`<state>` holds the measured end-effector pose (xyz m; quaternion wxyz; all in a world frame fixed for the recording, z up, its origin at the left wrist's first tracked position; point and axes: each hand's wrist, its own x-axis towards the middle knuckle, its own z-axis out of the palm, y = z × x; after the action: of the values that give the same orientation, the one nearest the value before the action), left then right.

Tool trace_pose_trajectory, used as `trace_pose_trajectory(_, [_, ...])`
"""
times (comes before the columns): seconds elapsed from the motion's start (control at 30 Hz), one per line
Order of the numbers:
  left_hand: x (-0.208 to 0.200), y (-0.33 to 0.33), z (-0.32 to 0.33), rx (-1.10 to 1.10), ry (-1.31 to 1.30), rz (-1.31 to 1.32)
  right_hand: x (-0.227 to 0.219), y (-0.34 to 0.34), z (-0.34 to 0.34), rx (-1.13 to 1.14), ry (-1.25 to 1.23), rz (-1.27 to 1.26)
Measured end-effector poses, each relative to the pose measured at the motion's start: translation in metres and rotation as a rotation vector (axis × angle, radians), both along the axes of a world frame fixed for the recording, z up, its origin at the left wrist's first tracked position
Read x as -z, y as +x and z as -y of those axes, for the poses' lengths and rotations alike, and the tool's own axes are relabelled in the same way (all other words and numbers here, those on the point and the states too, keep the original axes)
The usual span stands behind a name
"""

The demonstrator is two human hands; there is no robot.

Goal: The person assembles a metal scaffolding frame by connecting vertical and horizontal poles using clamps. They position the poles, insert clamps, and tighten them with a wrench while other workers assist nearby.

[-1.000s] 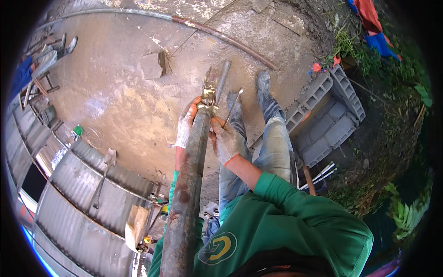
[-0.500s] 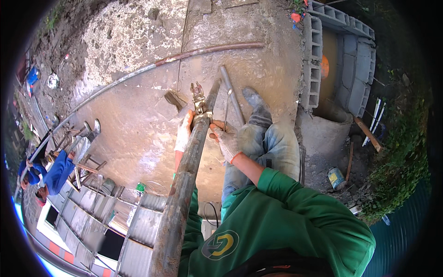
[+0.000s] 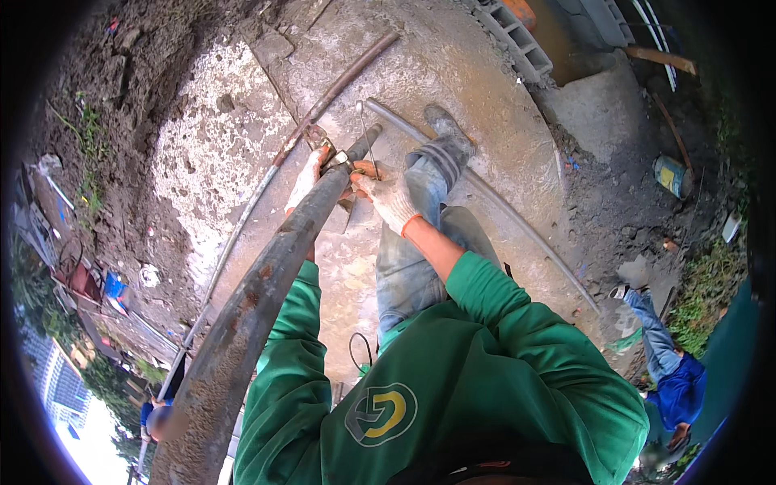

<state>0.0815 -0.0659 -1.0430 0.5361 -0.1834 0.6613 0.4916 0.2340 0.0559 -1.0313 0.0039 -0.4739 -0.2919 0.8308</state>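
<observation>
A long, rusty grey metal pipe [image 3: 267, 275] slants from the lower left to the middle, passing between my forearms. Near its far end sits a metal scaffold clamp [image 3: 341, 158], one jaw of it standing out to the left. My left hand [image 3: 307, 179], in a white glove with orange fingertips, is closed on the clamp's left side. On the other side my right hand [image 3: 390, 196], gloved alike, has its fingers curled beside the clamp. A thin metal rod [image 3: 369, 139] with a rounded end rises from the right-hand fingers. Pipe and hands hide part of the clamp.
A rusty pipe [image 3: 339, 85] curves along the wet concrete beyond my hands. Another grey pipe [image 3: 517, 214] lies past my boot [image 3: 449, 129]. Hollow blocks [image 3: 521, 44] edge a muddy pit. A tin [image 3: 671, 175] and a person in blue [image 3: 677, 388] are at right.
The view has turned, and the near part of the pipe now leans farther left. The clamp's outstanding jaw points more to the left. Both hands remain at the clamp.
</observation>
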Motion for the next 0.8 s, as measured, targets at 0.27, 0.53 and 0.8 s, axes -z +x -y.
trace_pose_trajectory(0.27, [-0.004, -0.013, -0.006, -0.062, 0.105, 0.152, -0.003, -0.009, 0.024, 0.427, -0.024, 0.031])
trace_pose_trajectory(0.53, [-0.016, -0.008, -0.014, -0.121, 0.128, 0.333, 0.009, -0.017, 0.046, 0.389, 0.131, 0.059])
trace_pose_trajectory(0.8, [0.009, -0.028, 0.000, -0.002, 0.021, 0.380, 0.007, -0.041, 0.071, 0.304, 0.714, 0.397])
